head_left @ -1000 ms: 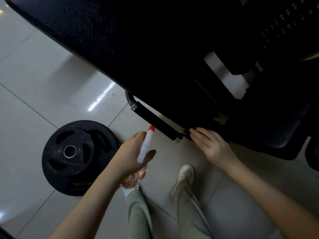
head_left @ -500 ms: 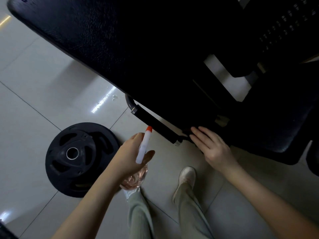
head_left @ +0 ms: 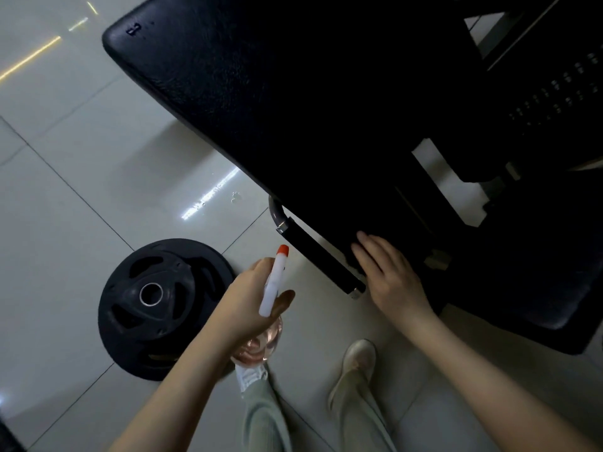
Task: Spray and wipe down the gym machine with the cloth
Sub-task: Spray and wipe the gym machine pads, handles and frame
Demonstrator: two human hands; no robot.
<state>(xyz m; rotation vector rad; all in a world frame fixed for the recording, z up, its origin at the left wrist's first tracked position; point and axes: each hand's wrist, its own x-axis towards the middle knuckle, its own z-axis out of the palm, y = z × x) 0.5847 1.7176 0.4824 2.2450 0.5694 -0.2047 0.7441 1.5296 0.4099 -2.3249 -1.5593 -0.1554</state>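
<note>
My left hand is curled round the spray bottle (red tip forward); right of it, my right hand lies flat, fingers straight, against the pad.

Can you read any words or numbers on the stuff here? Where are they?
None can be read.
The small mark at a corner of the black bench pad: too blurred to read.
On the weight plate, any raised lettering is too dark to tell.
On the spray bottle no label shows.
</note>
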